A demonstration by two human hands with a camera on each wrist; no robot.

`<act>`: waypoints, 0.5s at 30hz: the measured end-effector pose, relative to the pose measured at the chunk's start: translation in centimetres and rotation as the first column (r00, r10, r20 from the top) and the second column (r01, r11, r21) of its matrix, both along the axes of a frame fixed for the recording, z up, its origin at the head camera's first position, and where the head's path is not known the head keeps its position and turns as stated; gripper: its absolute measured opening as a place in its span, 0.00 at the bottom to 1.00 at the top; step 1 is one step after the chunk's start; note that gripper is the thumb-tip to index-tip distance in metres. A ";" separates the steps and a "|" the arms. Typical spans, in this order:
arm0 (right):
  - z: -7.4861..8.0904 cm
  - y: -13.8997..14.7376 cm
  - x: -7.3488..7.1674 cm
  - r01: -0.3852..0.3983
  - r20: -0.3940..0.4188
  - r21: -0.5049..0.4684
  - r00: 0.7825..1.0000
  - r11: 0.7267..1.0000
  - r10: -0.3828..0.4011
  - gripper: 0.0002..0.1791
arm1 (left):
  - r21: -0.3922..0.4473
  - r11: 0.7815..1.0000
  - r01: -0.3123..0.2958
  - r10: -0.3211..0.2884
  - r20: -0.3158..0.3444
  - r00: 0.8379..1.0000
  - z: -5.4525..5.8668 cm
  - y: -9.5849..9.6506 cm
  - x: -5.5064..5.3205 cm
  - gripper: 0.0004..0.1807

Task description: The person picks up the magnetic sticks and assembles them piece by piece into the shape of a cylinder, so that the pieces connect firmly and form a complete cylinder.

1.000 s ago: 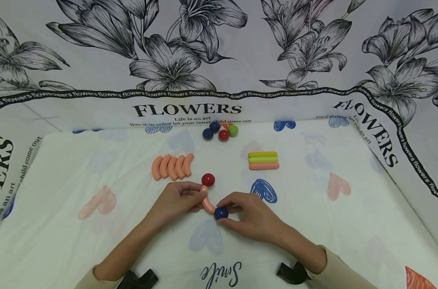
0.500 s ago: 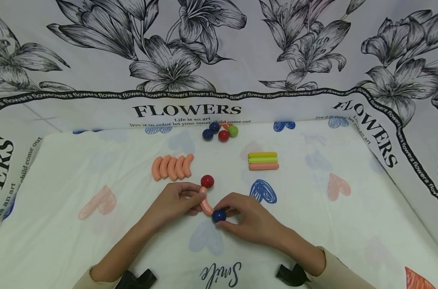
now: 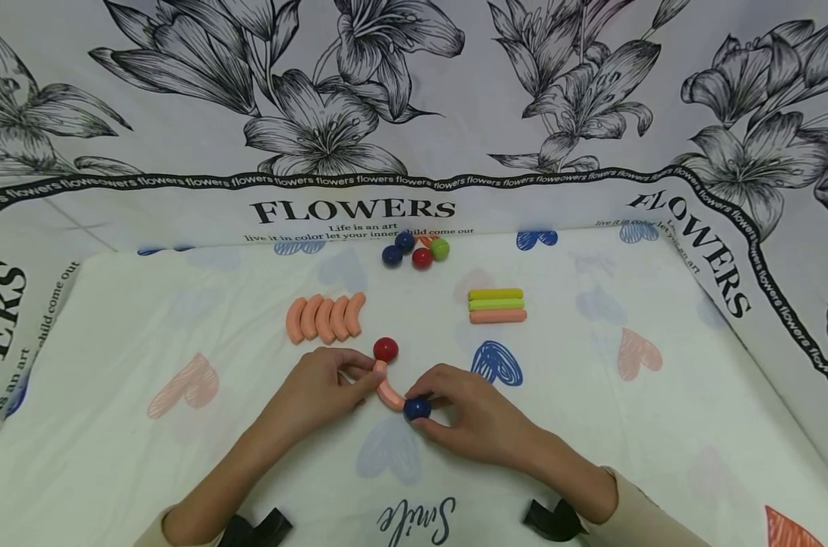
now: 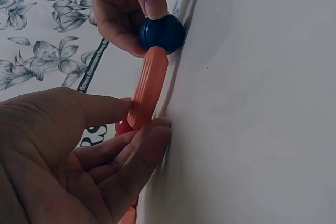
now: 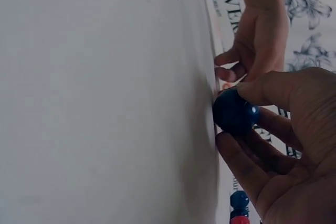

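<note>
In the head view, a curved salmon-orange stick (image 3: 390, 396) joins a red ball (image 3: 385, 349) at its far end to a dark blue ball (image 3: 417, 409) at its near end. My left hand (image 3: 325, 389) pinches the stick near the red ball, between thumb and fingers. From the other side, my right hand (image 3: 474, 416) pinches the blue ball between thumb and fingers. The left wrist view shows grooves along the curved stick (image 4: 149, 87), with its end against the blue ball (image 4: 163, 33); the red ball is mostly hidden there by my left hand.
Several curved orange sticks (image 3: 325, 317) lie in a row at left. Three straight sticks (image 3: 497, 305), yellow, lime and salmon, lie at right. Beyond them sit two blue balls (image 3: 392, 256), a red ball (image 3: 422, 258) and a green ball (image 3: 440, 248) on a white printed cloth (image 3: 564, 395).
The joined stick and red ball have shifted slightly left and nearer to me. The blue ball dipped a little nearer. Both hands keep their pinches; the loose pieces stay put.
</note>
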State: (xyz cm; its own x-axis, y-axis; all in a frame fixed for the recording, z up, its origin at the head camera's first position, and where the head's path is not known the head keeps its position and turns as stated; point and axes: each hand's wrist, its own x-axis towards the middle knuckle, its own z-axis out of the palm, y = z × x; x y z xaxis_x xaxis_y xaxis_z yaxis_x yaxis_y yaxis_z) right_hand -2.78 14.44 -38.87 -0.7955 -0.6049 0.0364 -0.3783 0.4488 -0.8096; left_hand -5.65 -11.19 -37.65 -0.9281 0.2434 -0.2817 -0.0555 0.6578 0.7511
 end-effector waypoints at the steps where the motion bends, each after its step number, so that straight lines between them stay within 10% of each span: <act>1: 0.1 0.0 0.0 0.004 -0.011 0.016 1.000 1.000 -0.004 0.15 | -0.008 1.000 0.001 -0.001 -0.004 1.000 0.0 0.0 0.0 0.16; 15: 0.6 0.7 -0.2 0.092 -0.151 0.172 0.986 0.981 -0.066 0.19 | -0.113 0.994 0.004 -0.017 -0.113 0.993 0.9 -0.5 0.0 0.08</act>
State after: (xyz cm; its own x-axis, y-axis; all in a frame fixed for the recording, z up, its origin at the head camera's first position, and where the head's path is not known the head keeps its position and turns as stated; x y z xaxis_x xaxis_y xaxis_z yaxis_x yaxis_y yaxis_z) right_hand -2.94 15.11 -38.26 -0.8350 -0.5477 0.0518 -0.4428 0.6133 -0.6541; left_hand -5.62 -11.66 -36.72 -0.9532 0.2259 -0.2010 0.0332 0.7388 0.6731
